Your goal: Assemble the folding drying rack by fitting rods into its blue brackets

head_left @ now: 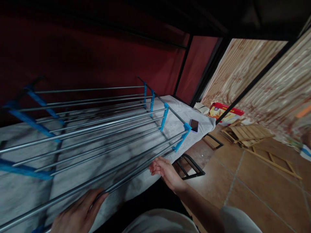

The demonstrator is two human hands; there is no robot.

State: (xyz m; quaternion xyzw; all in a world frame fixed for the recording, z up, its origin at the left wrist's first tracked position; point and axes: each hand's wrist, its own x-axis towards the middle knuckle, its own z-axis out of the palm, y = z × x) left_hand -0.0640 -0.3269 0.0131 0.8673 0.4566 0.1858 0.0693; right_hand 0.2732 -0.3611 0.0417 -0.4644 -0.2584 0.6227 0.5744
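A rack of silvery metal rods [107,124] joined by blue plastic brackets [182,137] rests on a grey cloth-covered surface. At its near side, my left hand [79,210] is closed around the lowest front rod [131,174], thumb and fingers wrapped over it. Farther right along that rod is my right hand [164,170], its fingers loosely bent and apart, with nothing seen in them. Its fingertips are close beside the rod; whether they touch it I cannot tell. The rack's near left end is partly cut off by the picture's edge.
A phone [193,125] lies on the cloth beyond the rack's right end. Black metal frame posts [211,69] stand at the back right. On the tiled floor are a black metal frame [189,168], wooden slatted pieces [252,134] and a red-and-yellow box [224,113].
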